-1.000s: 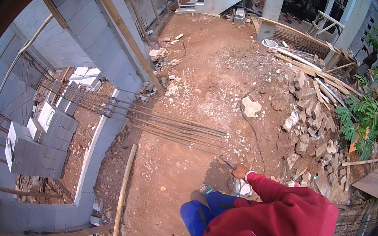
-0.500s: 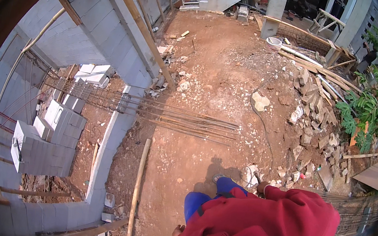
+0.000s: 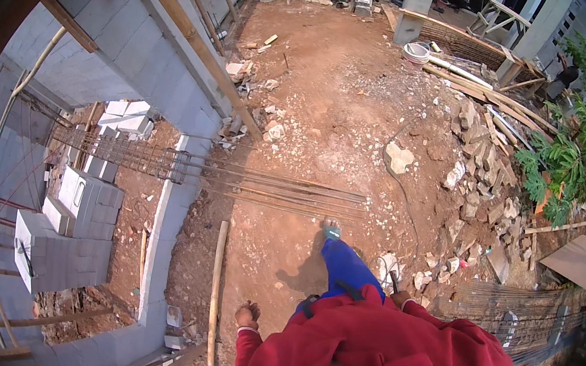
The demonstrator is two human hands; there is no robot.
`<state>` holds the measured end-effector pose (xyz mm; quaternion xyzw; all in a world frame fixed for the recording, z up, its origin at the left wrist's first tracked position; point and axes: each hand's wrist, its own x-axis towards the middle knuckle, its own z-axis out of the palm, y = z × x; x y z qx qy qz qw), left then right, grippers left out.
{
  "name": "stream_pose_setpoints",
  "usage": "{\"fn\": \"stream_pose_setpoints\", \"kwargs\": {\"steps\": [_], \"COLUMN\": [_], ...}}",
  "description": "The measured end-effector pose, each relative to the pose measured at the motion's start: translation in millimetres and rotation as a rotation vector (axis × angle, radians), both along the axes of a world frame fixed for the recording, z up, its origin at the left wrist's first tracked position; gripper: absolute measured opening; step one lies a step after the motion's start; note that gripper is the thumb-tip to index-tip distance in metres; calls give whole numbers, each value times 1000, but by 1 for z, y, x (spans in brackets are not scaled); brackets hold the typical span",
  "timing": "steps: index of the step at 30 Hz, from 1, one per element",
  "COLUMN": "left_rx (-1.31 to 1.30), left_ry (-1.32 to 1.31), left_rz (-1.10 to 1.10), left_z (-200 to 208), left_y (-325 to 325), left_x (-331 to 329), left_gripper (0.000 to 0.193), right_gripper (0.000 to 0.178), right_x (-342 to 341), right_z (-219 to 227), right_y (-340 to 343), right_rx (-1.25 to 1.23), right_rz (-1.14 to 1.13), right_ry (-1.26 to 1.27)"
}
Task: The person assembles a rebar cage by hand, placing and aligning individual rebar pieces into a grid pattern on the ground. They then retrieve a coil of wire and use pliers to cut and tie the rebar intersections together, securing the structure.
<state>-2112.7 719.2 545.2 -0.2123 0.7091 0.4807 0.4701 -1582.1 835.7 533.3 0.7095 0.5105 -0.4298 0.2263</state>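
My left hand (image 3: 247, 315) hangs over the bare soil on my left, fingers loosely bent and apart, holding nothing visible. A bamboo pole (image 3: 216, 299) lies on the ground just left of it. At my right side my right hand (image 3: 402, 299) is closed round a thin dark-handled tool (image 3: 394, 280); its exact kind is too small to make out. My sandalled foot (image 3: 331, 230) is set forward, close to the steel reinforcing bars (image 3: 292, 192) that stick out across the path from the low block wall (image 3: 163, 240).
Grey blocks (image 3: 81, 251) are stacked beyond the low wall. Broken stones (image 3: 479, 160) and planks (image 3: 496, 99) line the right side. More steel bars (image 3: 536, 315) lie at my right. A dark cable (image 3: 407, 195) crosses the soil; a white bucket (image 3: 416, 52) stands farther off.
One foot has stepped forward toward the bars. My left hand has swung forward into fuller view. My right hand still grips the dark-handled tool.
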Motion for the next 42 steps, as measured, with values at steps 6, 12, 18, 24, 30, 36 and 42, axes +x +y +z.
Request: {"fn": "stream_pose_setpoints", "kwargs": {"steps": [6,12,18,24,30,36,42], "left_rx": [29,15,-102,-153,-25,91,-87], "left_ry": [-71,-108,-54,-83,-4,431,835], "left_rz": [-168,-276,-357,-383,-490,-1177,-2106], "left_z": [20,34,23,16,39,32,-8], "left_y": [68,100,136,203,296,358,408], "left_x": [21,10,-40,-62,-47,-45,-87], "left_gripper": [30,29,30,29,26,28,51], "right_gripper": [41,23,26,26,32,28,16], "right_x": [22,-34,-87,-80,-48,-58,-86], "right_z": [7,66,102,69,6,15,31], "right_y": [70,166,171,88,41,96,183], "right_rx": [-24,295,395,181,-41,27,291], "right_rz": [914,-821,-796,-555,-33,-886,-1485], "right_ry": [26,391,416,143,-52,331,540]}}
